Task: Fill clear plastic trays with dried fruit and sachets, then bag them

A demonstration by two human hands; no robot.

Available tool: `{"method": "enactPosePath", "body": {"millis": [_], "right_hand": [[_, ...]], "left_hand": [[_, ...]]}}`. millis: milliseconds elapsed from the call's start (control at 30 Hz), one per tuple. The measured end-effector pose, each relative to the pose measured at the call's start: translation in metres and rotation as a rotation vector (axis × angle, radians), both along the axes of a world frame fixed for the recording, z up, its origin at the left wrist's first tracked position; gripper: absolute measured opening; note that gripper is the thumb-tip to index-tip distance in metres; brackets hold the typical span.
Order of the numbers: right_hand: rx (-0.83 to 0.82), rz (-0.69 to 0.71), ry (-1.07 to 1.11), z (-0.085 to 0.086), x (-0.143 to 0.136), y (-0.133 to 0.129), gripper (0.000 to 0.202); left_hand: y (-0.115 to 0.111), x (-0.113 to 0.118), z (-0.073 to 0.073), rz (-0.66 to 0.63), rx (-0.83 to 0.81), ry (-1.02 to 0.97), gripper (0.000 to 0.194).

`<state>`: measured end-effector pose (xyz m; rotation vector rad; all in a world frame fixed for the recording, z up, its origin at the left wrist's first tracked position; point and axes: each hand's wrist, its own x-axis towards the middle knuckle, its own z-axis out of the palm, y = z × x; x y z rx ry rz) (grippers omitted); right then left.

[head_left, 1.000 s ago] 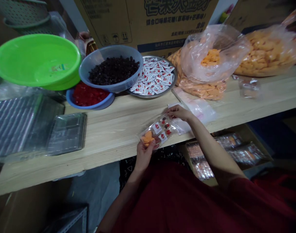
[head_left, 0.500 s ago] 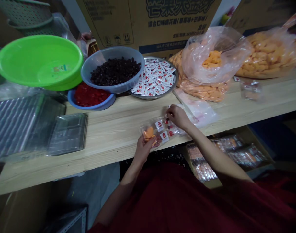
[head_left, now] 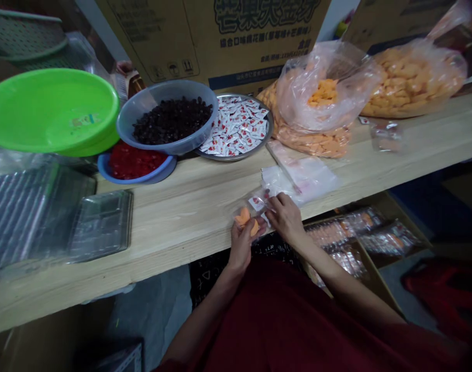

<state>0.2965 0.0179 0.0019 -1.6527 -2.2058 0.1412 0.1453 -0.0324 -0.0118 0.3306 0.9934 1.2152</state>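
Observation:
A small clear plastic tray (head_left: 244, 206) with compartments is held over the front edge of the table. My left hand (head_left: 244, 240) is closed on its left end, thumb beside the orange candy pieces (head_left: 244, 216). White printed sachets (head_left: 256, 203) lie in its middle, partly covered. My right hand (head_left: 284, 217) has its fingers bent and closed on the tray's right end, hiding most of what lies there; a dark piece shows just above the fingers. Thin clear plastic bags (head_left: 311, 178) lie flat just beyond my right hand.
Behind stand a bowl of dark pieces (head_left: 123, 121), a blue bowl of red pieces (head_left: 158, 175), a metal dish of sachets (head_left: 270, 132) and bags of orange candy (head_left: 313, 139). Left are a green basin (head_left: 46, 113) and stacked clear trays (head_left: 104, 222). Packed boxes (head_left: 370, 261) sit below right.
My right hand has come down and nearer from the tray's far side to its right end. The tray and my left hand have shifted slightly right in view; the camera has turned a little.

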Motion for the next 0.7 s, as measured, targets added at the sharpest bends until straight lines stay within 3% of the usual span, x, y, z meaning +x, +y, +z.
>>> {"method": "enactPosePath", "body": {"millis": [133,233,400,567,700], "right_hand": [[0.035,-0.133,0.042,0.000,0.032,-0.013,0.019],[0.009,-0.162,0.121,-0.003,0.037,-0.026,0.019],[-0.053,-0.028,0.239,-0.001,0.007,-0.040,0.023],[-0.123,0.021,0.421,0.011,-0.019,-0.047,0.024],[-0.222,0.119,0.625,0.016,-0.003,-0.028,0.020]], "left_hand": [[0.003,0.000,0.006,-0.020,-0.011,0.011,0.044],[0.004,0.011,0.010,-0.001,0.005,-0.003,0.044],[0.010,0.032,0.010,-0.003,0.059,0.088,0.037],[0.023,0.018,0.011,0.171,0.145,0.377,0.036],[0.036,0.002,0.006,0.013,0.150,0.262,0.040]]}}
